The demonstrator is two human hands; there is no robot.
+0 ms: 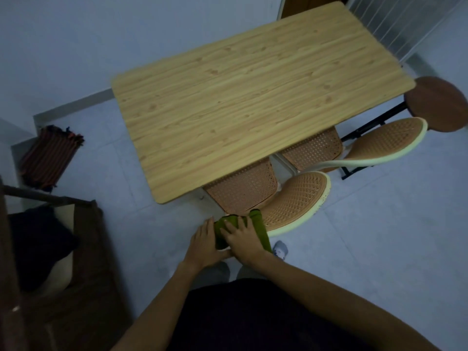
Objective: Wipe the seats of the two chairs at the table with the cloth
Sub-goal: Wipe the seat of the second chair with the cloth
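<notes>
Right hand (240, 236) presses cloth (257, 225) on near chair seat (243, 191), fingers flat and released. Left hand (203, 243) touches cloth edge, fingers straight.

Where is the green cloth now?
Head view, bottom centre: the green cloth lies at the edge of the near chair's seat, under the right hand, left hand beside it.

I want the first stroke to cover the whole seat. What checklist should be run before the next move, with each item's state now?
1. Green cloth on the nearer woven orange chair seat: ok, at its near edge.
2. Right hand flat on the cloth: ok.
3. Left hand touching the cloth's left side: ok.
4. Whole nearer seat exposed: not ok, its far part is under the light wooden table.
5. Second woven orange chair seat exposed: not ok, partly under the table.
6. Cloth dampness: cannot tell.
</notes>
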